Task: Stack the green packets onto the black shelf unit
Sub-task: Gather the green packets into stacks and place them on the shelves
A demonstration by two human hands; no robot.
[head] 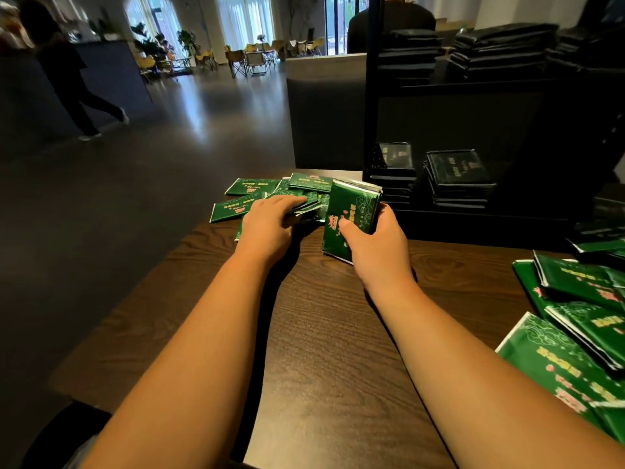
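Fingers, right hand: clenched round upright bundle of green packets, glossy, foil-edged, standing on surface. Left hand: spread over loose pile; pinching or not, cannot tell. Risk: slick wrappers, likely to fan out and slip on lift toward black shelf unit, stacks already there.

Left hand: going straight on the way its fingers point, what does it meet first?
The left hand meets the pile of green packets at its fingertips first; beyond, perhaps the bundle in the right hand, though depth is unclear.
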